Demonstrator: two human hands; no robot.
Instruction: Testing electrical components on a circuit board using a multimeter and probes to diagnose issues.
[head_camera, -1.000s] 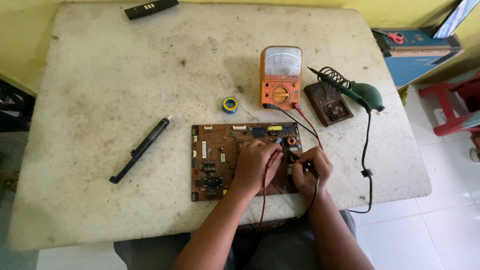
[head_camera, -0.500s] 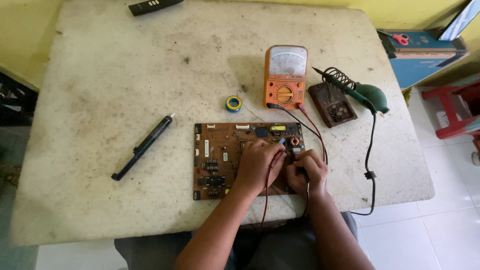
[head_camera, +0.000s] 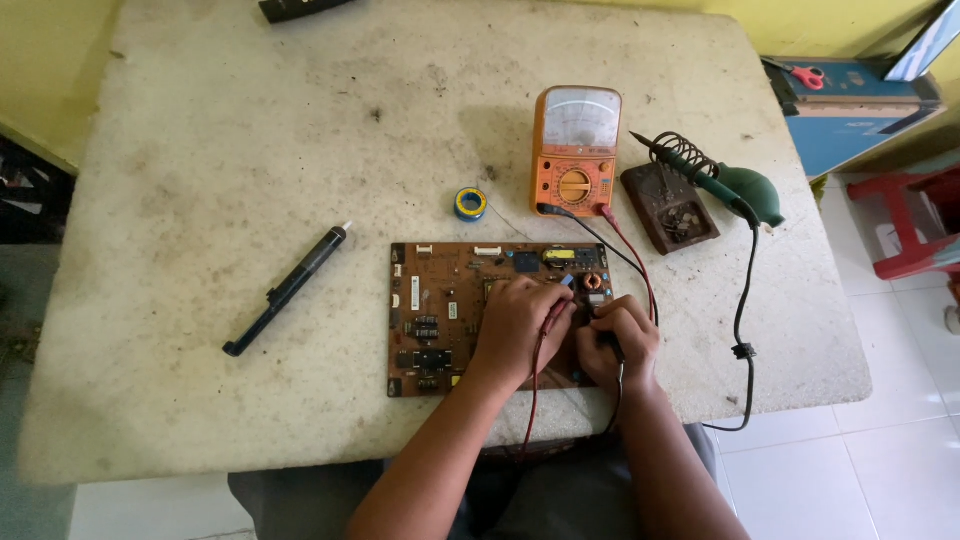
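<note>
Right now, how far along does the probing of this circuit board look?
Set up: the orange analogue meter stands behind the circuit board, its red and black leads running to the hands. In hand: the left hand presses the red probe and the right hand the black probe onto the board's right part. Untouched: the soldering iron rests on its stand, and the black pen-like tool lies apart, left.

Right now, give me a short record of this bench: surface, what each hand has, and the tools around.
surface: worn pale table
left hand: red probe on brown circuit board
right hand: black probe on the board
meter: orange, behind the board, leads plugged in
soldering iron: on its stand, right
solder roll: beside meter
black pen tool: left of board
</note>
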